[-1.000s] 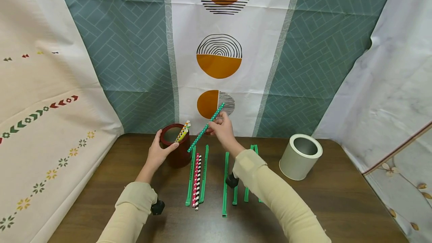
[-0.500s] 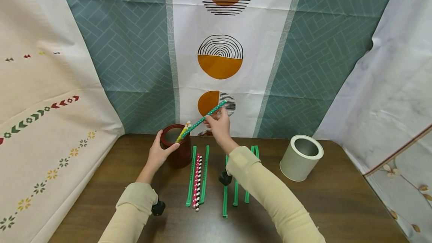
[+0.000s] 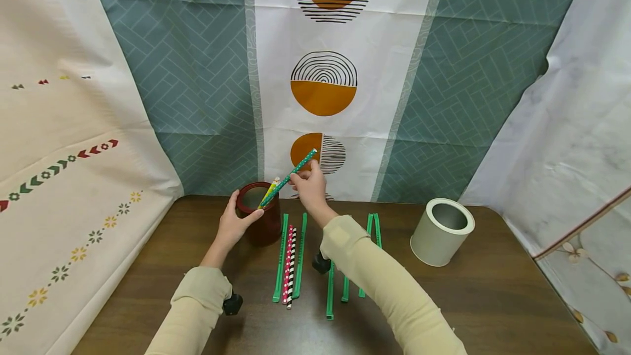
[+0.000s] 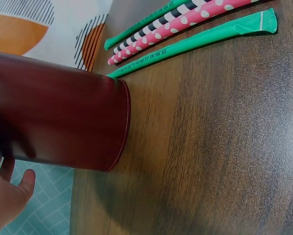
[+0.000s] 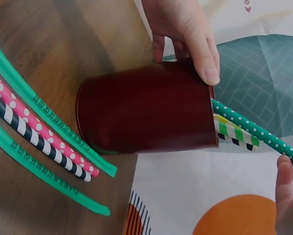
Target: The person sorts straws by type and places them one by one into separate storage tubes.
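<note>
My left hand (image 3: 233, 226) holds a dark red cylindrical cup (image 3: 264, 228) near its rim, thumb on the near side. In the right wrist view that thumb lies beside the cup's mouth. My right hand (image 3: 310, 186) pinches a green paper straw with white dots (image 3: 292, 175) near its upper part. The straw slants down to the left, its lower end inside the cup's mouth. Several patterned straws (image 5: 237, 133), yellow-green and striped, lean out of the cup. Right of the cup, a pink dotted straw (image 3: 288, 264) and a black-and-white striped straw (image 3: 292, 267) lie side by side on the table.
Green-wrapped straws (image 3: 280, 262) flank the loose pair, and several more green-wrapped straws (image 3: 330, 292) lie to the right, partly under my right arm. A pale grey canister (image 3: 436, 237) stands at the table's right. Patterned cloth (image 3: 325, 26) hangs behind.
My right hand has moved left and slightly down, carrying the green dotted straw from beside the cup into its mouth. My left hand keeps its hold on the cup.
</note>
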`<state>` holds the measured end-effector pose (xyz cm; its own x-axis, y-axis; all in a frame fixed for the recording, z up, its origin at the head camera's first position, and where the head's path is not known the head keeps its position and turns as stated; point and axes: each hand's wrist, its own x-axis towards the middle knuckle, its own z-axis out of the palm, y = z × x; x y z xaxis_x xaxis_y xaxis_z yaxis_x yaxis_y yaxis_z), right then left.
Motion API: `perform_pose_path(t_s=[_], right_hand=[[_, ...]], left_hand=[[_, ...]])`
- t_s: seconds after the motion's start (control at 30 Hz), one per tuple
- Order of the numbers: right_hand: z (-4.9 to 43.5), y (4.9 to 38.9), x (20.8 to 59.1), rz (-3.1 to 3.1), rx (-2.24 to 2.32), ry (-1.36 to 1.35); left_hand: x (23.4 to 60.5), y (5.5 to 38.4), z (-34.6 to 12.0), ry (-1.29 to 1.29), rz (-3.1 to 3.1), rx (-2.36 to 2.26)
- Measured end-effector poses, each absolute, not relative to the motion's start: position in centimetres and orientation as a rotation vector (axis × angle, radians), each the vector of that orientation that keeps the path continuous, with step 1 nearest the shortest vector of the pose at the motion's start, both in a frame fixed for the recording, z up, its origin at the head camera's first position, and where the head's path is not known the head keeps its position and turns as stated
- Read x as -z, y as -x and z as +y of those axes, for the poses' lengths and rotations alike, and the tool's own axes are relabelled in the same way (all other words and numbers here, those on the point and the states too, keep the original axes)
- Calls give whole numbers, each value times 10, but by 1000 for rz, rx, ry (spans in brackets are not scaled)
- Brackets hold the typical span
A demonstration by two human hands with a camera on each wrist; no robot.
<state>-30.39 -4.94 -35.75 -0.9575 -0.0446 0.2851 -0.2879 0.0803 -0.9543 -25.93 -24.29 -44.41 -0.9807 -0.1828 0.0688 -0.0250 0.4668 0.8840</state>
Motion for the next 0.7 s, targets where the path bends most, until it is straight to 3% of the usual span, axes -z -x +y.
perform_pose_path(t_s=[0.7], right_hand=[[-64,301,374,-2353,-1933,-385]], left_hand=[[444,259,-243,-180,-2549,1549]])
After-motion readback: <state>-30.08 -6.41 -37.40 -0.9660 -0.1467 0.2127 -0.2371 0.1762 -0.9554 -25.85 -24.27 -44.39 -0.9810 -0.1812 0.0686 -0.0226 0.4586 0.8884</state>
